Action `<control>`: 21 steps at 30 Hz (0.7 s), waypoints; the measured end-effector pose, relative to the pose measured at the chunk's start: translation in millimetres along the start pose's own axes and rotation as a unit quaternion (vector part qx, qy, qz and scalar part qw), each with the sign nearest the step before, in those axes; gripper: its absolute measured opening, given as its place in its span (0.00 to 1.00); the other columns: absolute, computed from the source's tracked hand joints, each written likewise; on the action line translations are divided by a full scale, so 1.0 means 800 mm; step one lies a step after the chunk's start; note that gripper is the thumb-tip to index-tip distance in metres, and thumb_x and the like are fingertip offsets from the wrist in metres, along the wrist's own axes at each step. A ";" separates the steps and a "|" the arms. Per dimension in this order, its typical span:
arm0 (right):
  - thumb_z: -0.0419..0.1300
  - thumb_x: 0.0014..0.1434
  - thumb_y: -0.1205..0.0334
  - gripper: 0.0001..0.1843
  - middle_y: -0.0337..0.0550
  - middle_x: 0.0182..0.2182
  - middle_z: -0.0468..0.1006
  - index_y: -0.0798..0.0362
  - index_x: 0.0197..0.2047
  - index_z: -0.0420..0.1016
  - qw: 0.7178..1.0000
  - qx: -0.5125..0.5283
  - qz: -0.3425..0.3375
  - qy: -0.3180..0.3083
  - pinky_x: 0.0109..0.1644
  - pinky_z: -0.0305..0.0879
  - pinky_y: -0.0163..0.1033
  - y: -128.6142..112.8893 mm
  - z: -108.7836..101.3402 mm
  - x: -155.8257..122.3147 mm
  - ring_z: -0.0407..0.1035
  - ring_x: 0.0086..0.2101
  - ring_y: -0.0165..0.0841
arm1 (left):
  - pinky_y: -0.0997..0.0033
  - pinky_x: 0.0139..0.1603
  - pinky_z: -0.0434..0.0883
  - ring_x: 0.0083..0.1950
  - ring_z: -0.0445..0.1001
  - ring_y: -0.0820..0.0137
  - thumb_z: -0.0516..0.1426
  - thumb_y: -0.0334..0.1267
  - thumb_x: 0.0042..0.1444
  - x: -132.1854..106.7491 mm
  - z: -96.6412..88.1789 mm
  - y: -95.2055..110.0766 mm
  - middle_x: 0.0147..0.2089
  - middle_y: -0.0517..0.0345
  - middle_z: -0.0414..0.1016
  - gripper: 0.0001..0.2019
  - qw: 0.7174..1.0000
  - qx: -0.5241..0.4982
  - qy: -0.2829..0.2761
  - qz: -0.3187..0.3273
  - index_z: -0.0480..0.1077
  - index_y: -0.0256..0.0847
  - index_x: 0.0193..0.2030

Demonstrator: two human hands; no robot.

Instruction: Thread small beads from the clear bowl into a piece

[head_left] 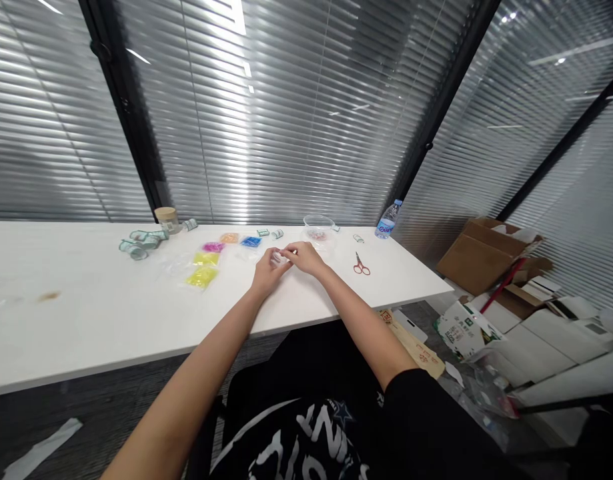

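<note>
Above the white table (151,313), my left hand (269,272) and my right hand (305,257) meet with fingers closed. Between them is a small clear plastic piece (280,257), mostly hidden by the fingers; its exact kind does not show. Just left of the hands lie flat packets: a blue packet (251,241), an orange packet (229,238), a magenta packet (213,247) and yellow packets (202,276). Behind my right hand stands a clear plastic bowl (319,230) with small reddish bits in it. Scissors (361,265) with orange handles rest to the right.
A water bottle (389,220) stands at the table's back right. Far left are a jar with a wooden lid (167,219) and several small rolls (135,249). Tiny rolls (277,234) lie behind the hands. Cardboard boxes (481,253) crowd the floor at right.
</note>
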State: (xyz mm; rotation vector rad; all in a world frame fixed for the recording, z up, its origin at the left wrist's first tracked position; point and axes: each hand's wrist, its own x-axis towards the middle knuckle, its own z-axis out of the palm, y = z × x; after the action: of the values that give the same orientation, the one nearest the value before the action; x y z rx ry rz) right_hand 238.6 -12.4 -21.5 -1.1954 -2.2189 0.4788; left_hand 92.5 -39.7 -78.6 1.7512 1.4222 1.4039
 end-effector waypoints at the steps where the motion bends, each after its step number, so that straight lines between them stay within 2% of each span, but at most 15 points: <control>1: 0.58 0.65 0.52 0.16 0.44 0.41 0.77 0.56 0.46 0.74 1.000 -0.001 0.002 0.007 0.45 0.72 0.45 -0.001 -0.002 0.000 0.73 0.39 0.33 | 0.65 0.41 0.75 0.40 0.74 0.70 0.57 0.45 0.63 0.000 0.000 0.000 0.44 0.54 0.73 0.16 1.000 0.001 -0.001 0.000 0.68 0.36 0.52; 4: 0.58 0.65 0.53 0.17 0.46 0.45 0.76 0.56 0.50 0.72 0.999 -0.005 0.014 0.036 0.47 0.72 0.47 0.001 -0.009 -0.009 0.73 0.42 0.34 | 0.66 0.39 0.75 0.38 0.73 0.72 0.57 0.45 0.63 0.000 0.000 -0.001 0.42 0.55 0.73 0.17 1.000 0.003 0.001 -0.002 0.68 0.36 0.52; 7: 0.57 0.66 0.54 0.18 0.47 0.47 0.75 0.55 0.54 0.70 0.999 -0.016 0.029 0.041 0.47 0.72 0.47 0.014 -0.017 -0.040 0.72 0.43 0.35 | 0.67 0.38 0.75 0.35 0.73 0.73 0.57 0.46 0.63 0.000 0.000 -0.001 0.41 0.56 0.73 0.17 1.000 0.001 0.004 -0.005 0.67 0.36 0.53; 10: 0.59 0.65 0.54 0.15 0.45 0.43 0.77 0.56 0.48 0.73 0.999 -0.032 0.034 -0.016 0.46 0.72 0.46 0.031 -0.017 -0.086 0.73 0.40 0.33 | 0.68 0.37 0.74 0.34 0.72 0.74 0.57 0.46 0.63 -0.001 0.001 0.000 0.39 0.57 0.73 0.17 1.000 -0.003 0.005 -0.008 0.67 0.36 0.52; 13: 0.59 0.65 0.54 0.14 0.45 0.43 0.77 0.55 0.47 0.74 0.997 -0.051 0.039 -0.053 0.47 0.72 0.46 0.040 -0.008 -0.121 0.73 0.41 0.34 | 0.69 0.36 0.73 0.33 0.71 0.74 0.57 0.47 0.63 -0.001 0.000 0.001 0.38 0.58 0.72 0.17 1.000 -0.006 0.008 -0.011 0.67 0.36 0.52; 16: 0.59 0.65 0.54 0.14 0.45 0.45 0.77 0.55 0.47 0.74 0.995 -0.065 0.046 -0.064 0.49 0.71 0.48 0.039 0.004 -0.133 0.72 0.43 0.35 | 0.70 0.35 0.73 0.32 0.70 0.74 0.56 0.47 0.63 -0.001 0.000 0.000 0.38 0.58 0.72 0.18 1.000 -0.002 0.009 -0.014 0.67 0.36 0.52; 21: 0.59 0.65 0.54 0.13 0.45 0.45 0.77 0.55 0.46 0.74 0.995 -0.067 0.055 -0.046 0.50 0.70 0.48 0.030 0.011 -0.132 0.72 0.44 0.35 | 0.69 0.35 0.73 0.32 0.71 0.74 0.56 0.48 0.63 -0.001 -0.001 0.000 0.38 0.58 0.72 0.18 1.000 0.009 0.004 -0.013 0.67 0.36 0.52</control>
State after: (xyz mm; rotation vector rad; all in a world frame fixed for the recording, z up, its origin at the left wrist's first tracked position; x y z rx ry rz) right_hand 294.9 -88.7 -74.5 -1.3974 -2.3030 0.4418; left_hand 92.2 -40.7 -78.5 1.7344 1.4614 1.3894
